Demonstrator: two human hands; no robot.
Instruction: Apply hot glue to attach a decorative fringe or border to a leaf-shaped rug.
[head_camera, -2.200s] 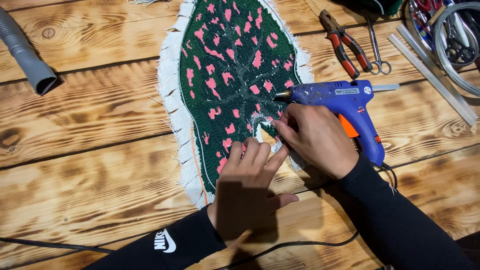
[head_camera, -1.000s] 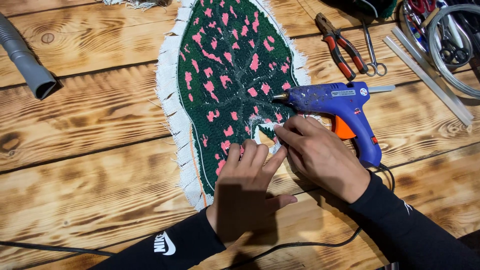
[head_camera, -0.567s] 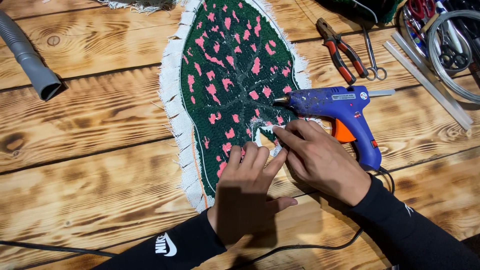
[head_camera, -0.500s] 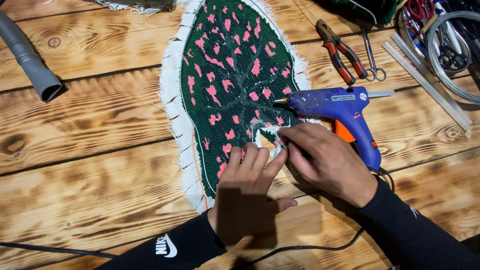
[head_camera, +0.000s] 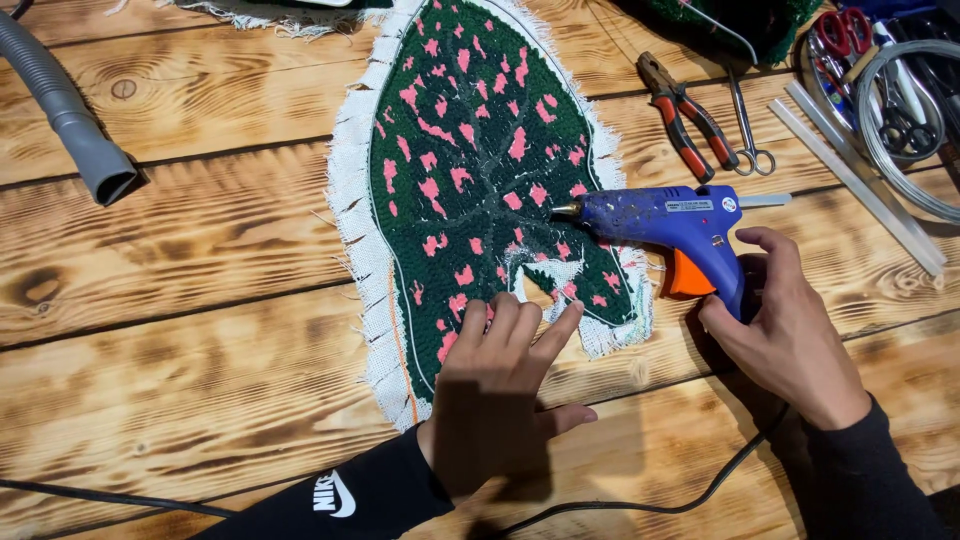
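Left hand (head_camera: 495, 385) fingers (head_camera: 515, 318) press leaf rug (head_camera: 480, 170); right hand (head_camera: 790, 335) grips glue gun (head_camera: 670, 225).

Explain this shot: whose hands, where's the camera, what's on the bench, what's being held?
There is no machine here: a person works with two bare hands, filmed by one camera worn on their head and looking down.

The surface is a scorched wooden plank table. On it lies a leaf-shaped tufted piece, dark green with pink flecks and a frayed white cloth edge.

The left hand presses flat on the piece's lower edge. The right hand grips the handle of a blue glue gun with an orange trigger, its nozzle over the green pile.

Nearby: a grey ribbed hose, red-handled pliers, small metal scissors and clear glue sticks.
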